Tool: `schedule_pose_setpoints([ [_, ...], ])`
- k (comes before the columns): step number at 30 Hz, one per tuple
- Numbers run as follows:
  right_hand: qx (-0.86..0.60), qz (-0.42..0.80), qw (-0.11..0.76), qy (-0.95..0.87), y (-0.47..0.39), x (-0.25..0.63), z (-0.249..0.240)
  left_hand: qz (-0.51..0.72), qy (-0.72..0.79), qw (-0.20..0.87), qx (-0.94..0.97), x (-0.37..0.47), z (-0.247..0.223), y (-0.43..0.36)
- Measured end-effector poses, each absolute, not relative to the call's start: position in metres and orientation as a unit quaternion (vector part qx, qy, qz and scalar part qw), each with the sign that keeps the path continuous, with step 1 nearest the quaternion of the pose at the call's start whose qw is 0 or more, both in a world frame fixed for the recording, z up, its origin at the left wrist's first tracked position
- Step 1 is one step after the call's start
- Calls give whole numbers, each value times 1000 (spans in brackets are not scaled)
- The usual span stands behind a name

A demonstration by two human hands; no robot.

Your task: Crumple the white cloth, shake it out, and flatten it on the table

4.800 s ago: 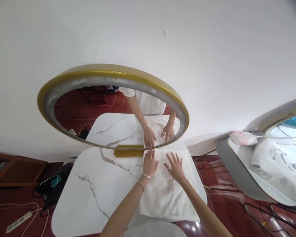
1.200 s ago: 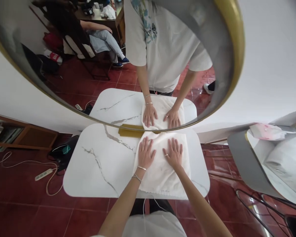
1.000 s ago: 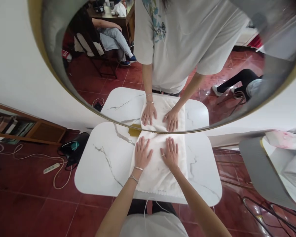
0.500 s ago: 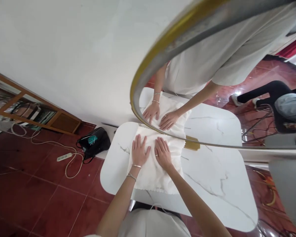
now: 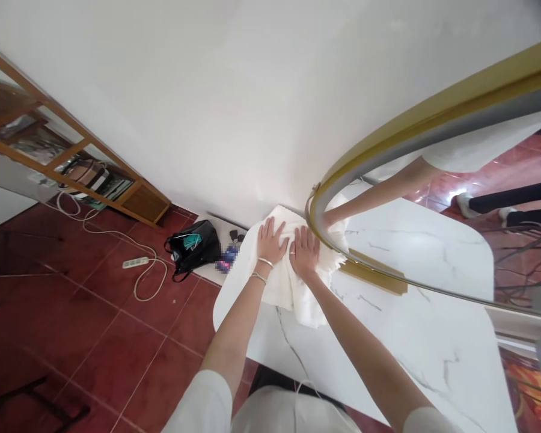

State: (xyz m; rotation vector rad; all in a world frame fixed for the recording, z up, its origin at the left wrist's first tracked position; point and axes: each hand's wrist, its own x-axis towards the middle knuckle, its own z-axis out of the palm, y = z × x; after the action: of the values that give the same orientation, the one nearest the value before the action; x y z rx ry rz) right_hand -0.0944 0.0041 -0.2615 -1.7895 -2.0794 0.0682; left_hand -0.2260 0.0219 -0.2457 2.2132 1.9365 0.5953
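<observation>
A white towel (image 5: 277,287) with a scalloped edge lies rumpled on the white marble-patterned table (image 5: 369,355), pushed up toward the wall. My left hand (image 5: 272,242) rests flat on its left part, fingers spread and pointing away from me. Beside it, my right hand (image 5: 305,252) also presses flat on the cloth, with a ring on one finger. A fold of towel rises between the hands and runs down toward me. Part of the cloth's right side is hidden behind the mirror's rim.
A gold-framed mirror (image 5: 379,144) leans over the table on a gold foot (image 5: 374,273). On the left are a black bag (image 5: 198,249), a power strip (image 5: 135,263) with its cord, and a wooden shelf (image 5: 144,201) on red tiles. The mirror reflects a seated person's legs.
Both hands have slid the towel away from me toward the wall, and it has bunched into folds. The view has turned, so the mirror sits further right.
</observation>
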Motion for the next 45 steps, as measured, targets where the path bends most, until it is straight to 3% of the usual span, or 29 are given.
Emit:
schedule_pose_setpoints([
  [4,-604,40,154,-781,20,-110,-256,193,683,62,702,-251,-245,21],
  [10,-471,61,177,-862,-5,-126,-247,181,745,54,640,-281,-241,-32],
  [17,-294,137,135,-936,-107,-128,-235,169,792,22,587,-295,-235,-152],
  [24,-274,211,79,-935,-203,-93,-226,182,791,-2,584,-270,-236,-232],
  [28,-312,191,98,-925,-195,-72,-230,185,764,18,618,-251,-241,-215],
  [39,-440,116,81,-887,-75,-5,-233,211,683,54,697,-183,-247,-53],
  [45,-510,78,148,-844,-101,-16,-241,178,637,66,747,-193,-238,-72],
])
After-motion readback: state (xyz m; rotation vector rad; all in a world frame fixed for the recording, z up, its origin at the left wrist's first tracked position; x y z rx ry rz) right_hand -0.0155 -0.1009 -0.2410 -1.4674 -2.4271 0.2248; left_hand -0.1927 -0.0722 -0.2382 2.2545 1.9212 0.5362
